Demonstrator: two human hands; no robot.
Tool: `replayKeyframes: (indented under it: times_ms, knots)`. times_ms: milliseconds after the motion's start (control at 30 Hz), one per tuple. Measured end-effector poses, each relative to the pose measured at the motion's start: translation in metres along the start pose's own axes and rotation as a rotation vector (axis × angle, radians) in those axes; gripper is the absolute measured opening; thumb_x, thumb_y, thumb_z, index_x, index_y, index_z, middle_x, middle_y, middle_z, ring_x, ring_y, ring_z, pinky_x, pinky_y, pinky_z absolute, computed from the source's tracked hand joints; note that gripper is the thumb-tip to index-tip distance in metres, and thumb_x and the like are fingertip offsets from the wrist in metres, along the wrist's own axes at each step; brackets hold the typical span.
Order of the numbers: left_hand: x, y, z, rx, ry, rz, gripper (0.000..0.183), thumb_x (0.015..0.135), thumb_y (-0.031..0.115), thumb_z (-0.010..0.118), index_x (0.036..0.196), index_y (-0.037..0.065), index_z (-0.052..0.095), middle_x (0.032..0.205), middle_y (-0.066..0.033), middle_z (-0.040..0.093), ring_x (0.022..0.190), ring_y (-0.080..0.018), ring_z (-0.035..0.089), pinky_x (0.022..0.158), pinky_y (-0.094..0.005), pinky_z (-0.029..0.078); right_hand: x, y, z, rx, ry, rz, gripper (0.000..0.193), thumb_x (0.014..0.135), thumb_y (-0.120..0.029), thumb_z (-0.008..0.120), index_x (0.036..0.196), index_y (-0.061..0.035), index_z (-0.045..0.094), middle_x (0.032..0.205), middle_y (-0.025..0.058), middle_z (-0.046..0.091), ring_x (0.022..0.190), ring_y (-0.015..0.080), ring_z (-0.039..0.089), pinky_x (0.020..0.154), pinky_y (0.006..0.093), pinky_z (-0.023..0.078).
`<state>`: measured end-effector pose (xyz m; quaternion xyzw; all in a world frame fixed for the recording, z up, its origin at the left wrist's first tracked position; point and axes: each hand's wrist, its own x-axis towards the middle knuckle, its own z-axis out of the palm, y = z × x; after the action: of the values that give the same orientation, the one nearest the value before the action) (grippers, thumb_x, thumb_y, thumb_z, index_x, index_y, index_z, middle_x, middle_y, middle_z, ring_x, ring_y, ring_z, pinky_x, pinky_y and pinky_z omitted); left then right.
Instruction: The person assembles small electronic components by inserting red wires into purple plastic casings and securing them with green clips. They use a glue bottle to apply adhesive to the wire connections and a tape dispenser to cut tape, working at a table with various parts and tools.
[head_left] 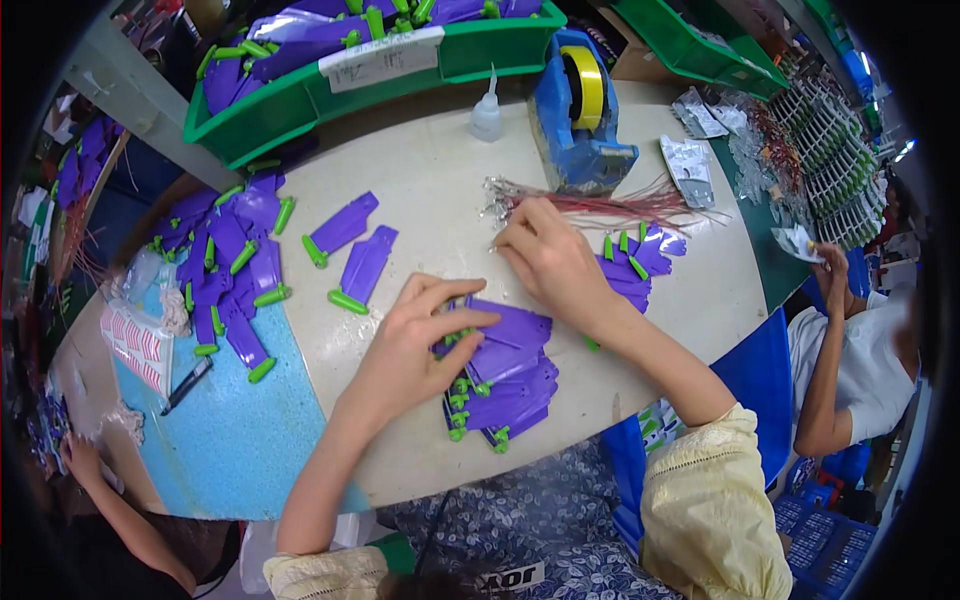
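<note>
Purple blades (515, 390), green ends (500, 438); left fingers (466, 322) parted; right fingers (514, 242) bunched; both holds unclear.

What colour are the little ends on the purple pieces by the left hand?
The ends are bright green, best seen in the head view.

The wide green bin (270, 128) is cropped above; the stacked purple blades (515, 390) are partly covered by the left hand (405, 340).

Bottle (486, 118) left of the dispenser (590, 152), wires (640, 205) before it, perhaps touching; blades (512, 395) left, centre and right; bin (275, 122) behind them.
</note>
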<state>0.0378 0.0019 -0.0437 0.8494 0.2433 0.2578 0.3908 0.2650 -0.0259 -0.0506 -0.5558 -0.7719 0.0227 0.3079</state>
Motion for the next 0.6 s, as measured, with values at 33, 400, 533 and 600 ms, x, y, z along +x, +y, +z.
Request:
replayKeyframes:
  times_ms: [33, 400, 533, 600]
  knots:
    - [-0.003, 0.001, 0.004, 0.012, 0.0, 0.007, 0.025, 0.079, 0.003, 0.074, 0.103, 0.007, 0.078, 0.125, -0.0114, 0.068, 0.107, -0.0309, 0.061, 0.091, -0.0385, 0.052, -0.002, -0.001, -0.002, -0.043, -0.002, -0.058, 0.01, 0.082, 0.002, 0.066, 0.092, 0.0027, 0.063, 0.092, 0.0138, 0.057, 0.091, 0.0329, 0.059, 0.079, 0.0429, 0.051]
    - [0.023, -0.029, -0.001, 0.152, 0.128, 0.043, 0.046, 0.075, 0.005, 0.082, 0.117, 0.002, 0.064, 0.109, -0.0136, 0.064, 0.095, -0.0255, 0.067, 0.08, -0.0352, 0.056, 0.017, -0.062, -0.054, 0.091, 0.103, -0.102, 0.014, 0.076, 0.007, 0.071, 0.089, 0.0018, 0.07, 0.091, 0.0139, 0.069, 0.073, 0.0308, 0.066, 0.064, 0.0364, 0.053]
    - [0.019, -0.032, 0.005, 0.012, 0.17, -0.048, 0.067, 0.069, 0.001, 0.086, 0.129, 0.0, 0.057, 0.11, -0.0144, 0.067, 0.09, -0.0237, 0.065, 0.079, -0.0325, 0.055, 0.01, -0.023, -0.01, 0.294, -0.168, 0.213, 0.006, 0.08, -0.002, 0.072, 0.085, 0.0007, 0.071, 0.084, 0.0184, 0.063, 0.075, 0.0383, 0.066, 0.066, 0.0431, 0.053]
    - [0.018, -0.037, 0.01, -0.027, 0.197, -0.047, 0.069, 0.068, 0.003, 0.087, 0.13, 0.001, 0.056, 0.111, -0.0138, 0.068, 0.09, -0.0231, 0.066, 0.08, -0.0324, 0.056, 0.017, -0.02, -0.002, 0.359, -0.272, 0.263, 0.006, 0.077, -0.002, 0.074, 0.081, 0.0019, 0.072, 0.081, 0.0178, 0.064, 0.072, 0.0361, 0.066, 0.066, 0.0436, 0.053]
